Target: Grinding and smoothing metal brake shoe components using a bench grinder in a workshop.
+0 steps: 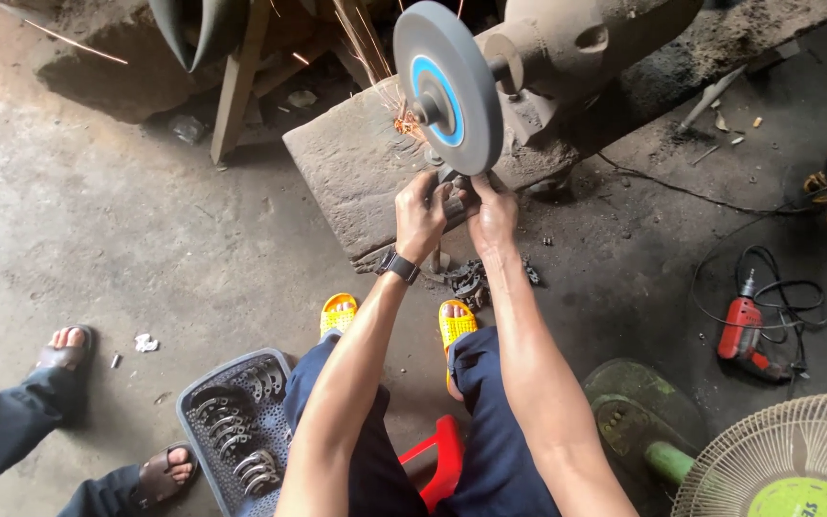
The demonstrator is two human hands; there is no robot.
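Grinding now: left hand (420, 215) and right hand (492, 213) both pinching part (454, 196) against wheel (447, 86) | sparks upper centre | next: steady pressure, fingers clear

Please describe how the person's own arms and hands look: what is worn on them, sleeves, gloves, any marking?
Both arms are bare up to the frame edge, no sleeves in view. The left hand and right hand wear no gloves. A black wristwatch with a dark band sits on the left wrist. The right wrist carries nothing. No rings or markings can be made out.
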